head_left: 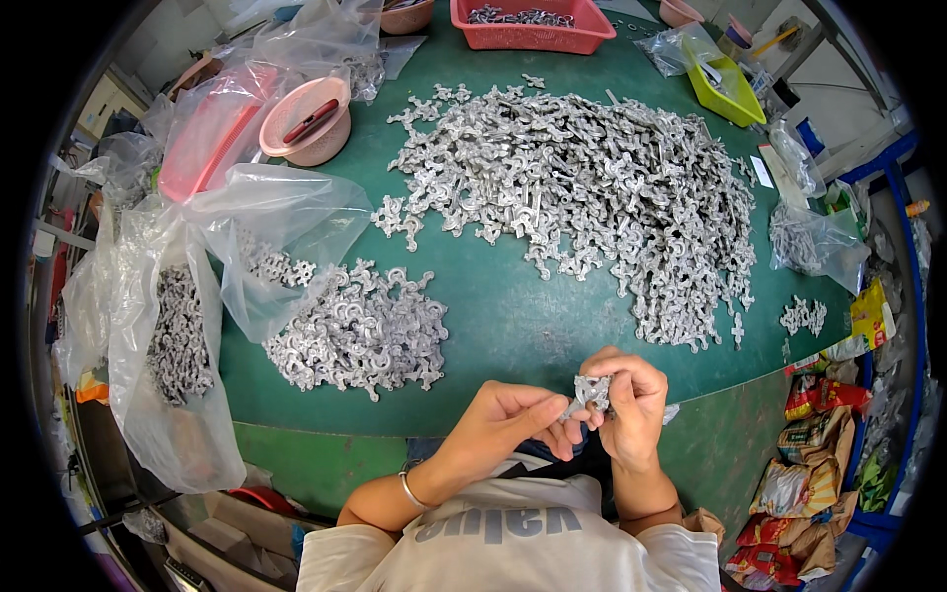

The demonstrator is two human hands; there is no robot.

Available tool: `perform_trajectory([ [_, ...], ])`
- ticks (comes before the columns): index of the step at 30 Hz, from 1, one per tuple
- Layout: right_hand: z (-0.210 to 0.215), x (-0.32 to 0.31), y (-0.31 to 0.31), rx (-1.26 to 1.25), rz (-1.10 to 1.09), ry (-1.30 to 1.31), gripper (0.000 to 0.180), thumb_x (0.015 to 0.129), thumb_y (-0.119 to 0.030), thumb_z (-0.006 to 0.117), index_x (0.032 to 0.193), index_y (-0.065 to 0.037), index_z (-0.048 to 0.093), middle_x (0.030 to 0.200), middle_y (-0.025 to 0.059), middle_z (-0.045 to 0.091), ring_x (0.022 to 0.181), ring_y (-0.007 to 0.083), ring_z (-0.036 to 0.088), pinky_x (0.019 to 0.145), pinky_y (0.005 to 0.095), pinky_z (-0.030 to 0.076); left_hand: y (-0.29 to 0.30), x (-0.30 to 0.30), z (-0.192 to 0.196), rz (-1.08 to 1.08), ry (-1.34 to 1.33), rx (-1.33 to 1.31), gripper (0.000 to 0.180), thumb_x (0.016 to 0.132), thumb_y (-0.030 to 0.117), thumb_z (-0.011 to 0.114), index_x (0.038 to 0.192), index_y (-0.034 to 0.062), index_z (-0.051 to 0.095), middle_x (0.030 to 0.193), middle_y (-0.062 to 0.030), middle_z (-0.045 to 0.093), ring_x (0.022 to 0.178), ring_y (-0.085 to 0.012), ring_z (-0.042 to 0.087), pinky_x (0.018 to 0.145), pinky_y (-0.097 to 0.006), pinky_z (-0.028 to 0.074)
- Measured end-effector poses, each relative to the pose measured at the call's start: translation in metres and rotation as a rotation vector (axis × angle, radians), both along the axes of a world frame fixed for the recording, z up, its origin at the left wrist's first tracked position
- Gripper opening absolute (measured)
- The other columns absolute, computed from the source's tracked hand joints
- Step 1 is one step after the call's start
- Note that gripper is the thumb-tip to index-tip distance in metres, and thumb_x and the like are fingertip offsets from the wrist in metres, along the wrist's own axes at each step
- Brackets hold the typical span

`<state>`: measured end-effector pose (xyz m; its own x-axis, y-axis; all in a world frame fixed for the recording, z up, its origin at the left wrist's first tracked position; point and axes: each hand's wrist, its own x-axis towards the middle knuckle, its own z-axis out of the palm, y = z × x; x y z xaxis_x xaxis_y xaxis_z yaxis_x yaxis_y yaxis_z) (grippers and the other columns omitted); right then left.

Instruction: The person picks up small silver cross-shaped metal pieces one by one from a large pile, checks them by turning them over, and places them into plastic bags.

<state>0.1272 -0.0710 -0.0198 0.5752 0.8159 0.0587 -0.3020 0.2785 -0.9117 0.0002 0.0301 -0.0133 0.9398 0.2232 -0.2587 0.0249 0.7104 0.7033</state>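
Close to my body, at the table's near edge, both hands meet over small grey metal castings (pixel 593 392). My right hand (pixel 634 400) has its fingers curled round them, so how many it holds is hidden. My left hand (pixel 508 419) pinches at their left end between thumb and fingers. A big heap of like castings (pixel 582 187) spreads over the middle and right of the green table (pixel 483 296). To the left lies a smaller pile of castings (pixel 360 331), partly under the mouth of a clear plastic bag (pixel 281 212).
Another clear bag (pixel 178 345) with castings hangs at the left edge. Behind it stand a pink basket (pixel 308 123) with a red-handled tool and a red tray (pixel 212 133). A red bin (pixel 533 35) and a yellow-green basket (pixel 730 94) sit at the back. Bagged packages (pixel 809 464) fill the right side.
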Motion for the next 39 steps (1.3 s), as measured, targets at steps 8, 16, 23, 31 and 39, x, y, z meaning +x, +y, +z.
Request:
perform_trajectory([
  [8, 0.000, 0.001, 0.002, 0.007, 0.011, -0.036, 0.027, 0.090, -0.020, 0.050, 0.094, 0.006, 0.059, 0.081, 0.0123, 0.057, 0.051, 0.0070, 0.045, 0.045, 0.0188, 0.033, 0.000, 0.001, 0.000, 0.016, 0.012, -0.015, 0.031, 0.092, 0.020, 0.046, 0.086, -0.0071, 0.060, 0.076, -0.0123, 0.060, 0.061, -0.0165, 0.058, 0.057, -0.027, 0.048],
  [16, -0.002, 0.002, 0.004, -0.021, 0.027, 0.127, 0.011, 0.086, -0.005, 0.051, 0.082, 0.004, 0.056, 0.073, 0.0073, 0.052, 0.049, 0.0065, 0.042, 0.043, 0.0200, 0.033, 0.009, 0.006, -0.007, -0.149, 0.062, -0.652, 0.032, 0.092, 0.026, 0.041, 0.072, 0.0015, 0.050, 0.058, -0.0058, 0.045, 0.042, -0.0098, 0.038, 0.039, -0.022, 0.032],
  [23, -0.001, 0.003, 0.007, -0.055, 0.023, 0.187, 0.012, 0.087, -0.004, 0.051, 0.075, 0.001, 0.051, 0.073, 0.0073, 0.051, 0.048, 0.0058, 0.042, 0.041, 0.0196, 0.034, 0.005, 0.008, -0.012, -0.153, 0.059, -0.633, 0.031, 0.092, 0.023, 0.040, 0.074, 0.0001, 0.050, 0.058, -0.0066, 0.046, 0.040, -0.0115, 0.040, 0.038, -0.021, 0.032],
  [31, -0.001, 0.023, 0.019, -0.069, -0.083, 0.611, 0.015, 0.086, -0.016, 0.048, 0.078, -0.003, 0.048, 0.079, 0.0120, 0.053, 0.053, 0.0166, 0.049, 0.034, 0.0226, 0.034, 0.006, 0.007, -0.012, -0.059, 0.128, -0.431, 0.034, 0.092, 0.024, 0.042, 0.097, -0.0062, 0.056, 0.065, -0.0116, 0.056, 0.049, -0.0146, 0.052, 0.044, -0.022, 0.041],
  [39, -0.037, 0.085, 0.046, -0.613, -0.102, -0.838, 0.023, 0.077, -0.007, 0.061, 0.099, -0.003, 0.059, 0.075, 0.0101, 0.058, 0.058, 0.0227, 0.056, 0.050, 0.0304, 0.046, 0.009, -0.004, -0.030, 0.113, 0.132, -0.390, 0.024, 0.090, 0.017, 0.045, 0.098, -0.0022, 0.057, 0.064, -0.0084, 0.055, 0.051, -0.0122, 0.051, 0.046, -0.023, 0.042],
])
